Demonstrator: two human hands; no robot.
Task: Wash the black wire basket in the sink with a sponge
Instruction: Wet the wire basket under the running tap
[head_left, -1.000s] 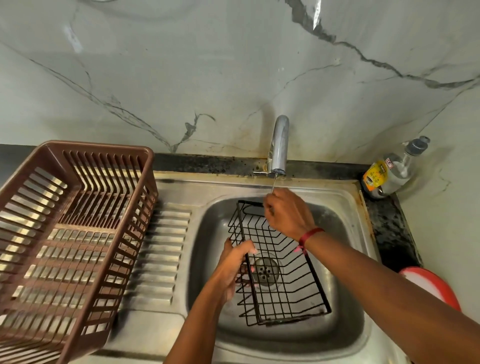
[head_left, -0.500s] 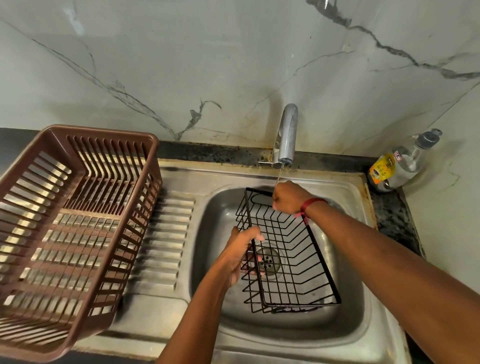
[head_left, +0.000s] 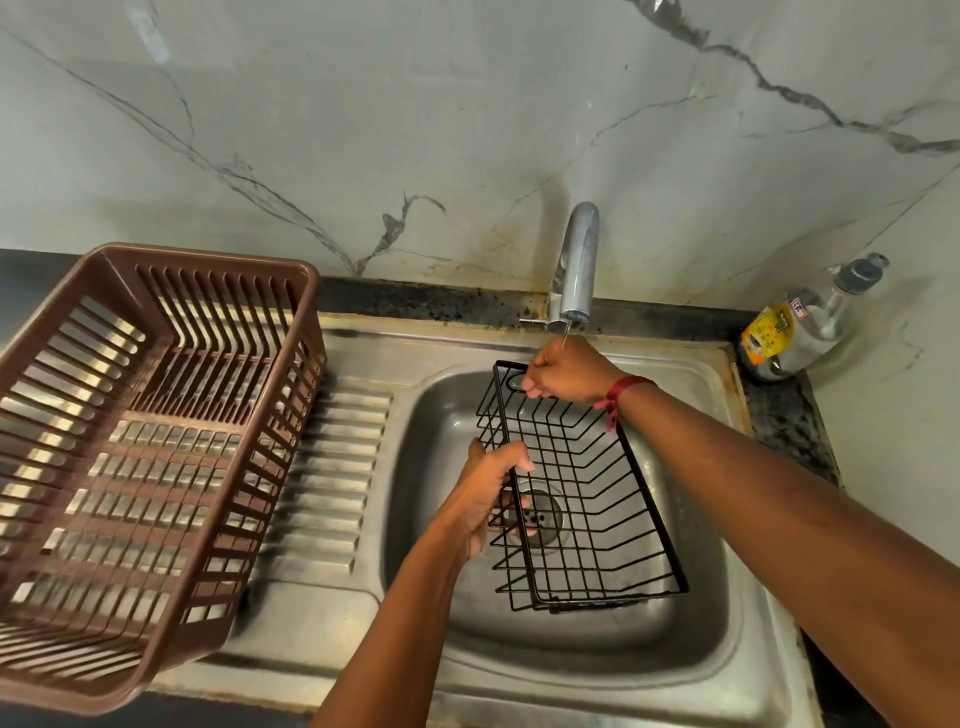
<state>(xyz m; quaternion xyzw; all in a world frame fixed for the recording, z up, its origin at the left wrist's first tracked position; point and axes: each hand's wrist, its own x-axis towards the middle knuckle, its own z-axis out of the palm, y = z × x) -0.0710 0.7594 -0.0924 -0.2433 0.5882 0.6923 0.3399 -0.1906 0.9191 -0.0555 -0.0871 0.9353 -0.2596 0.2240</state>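
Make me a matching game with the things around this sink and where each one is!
Things:
1. black wire basket
2. brown dish rack
3. tap
4. bottle

Places:
A. by the wall, right of the sink
B. left of the sink bowl
C. inside the sink bowl
D. at the sink's back edge, letting out a thin stream of water

Right pairs: 1-C, 2-B, 3-D, 4-A.

veined marble wall (head_left: 467, 130), dark counter (head_left: 426, 304)
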